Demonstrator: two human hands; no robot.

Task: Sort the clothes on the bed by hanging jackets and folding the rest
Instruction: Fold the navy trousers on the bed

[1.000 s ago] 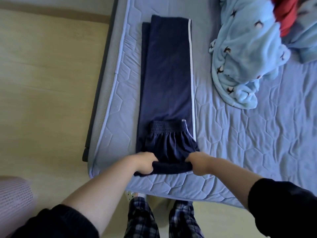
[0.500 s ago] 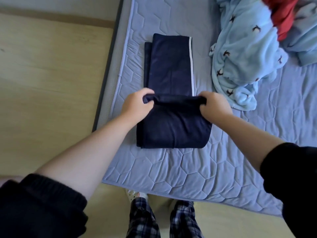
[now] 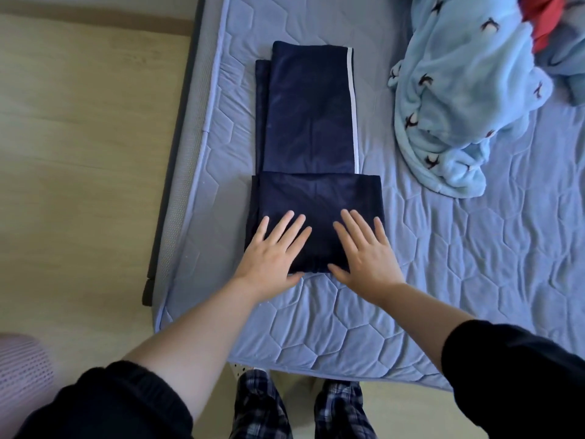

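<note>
Navy trousers (image 3: 308, 122) part-folded, left hand (image 3: 272, 251) and right hand (image 3: 367, 251) flat, fingers straight, covering near fold

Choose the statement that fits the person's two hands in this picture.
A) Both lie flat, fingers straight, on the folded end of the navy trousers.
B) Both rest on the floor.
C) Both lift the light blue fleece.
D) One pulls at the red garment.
A: the left hand and the right hand press flat on the folded part of the navy trousers.
</note>
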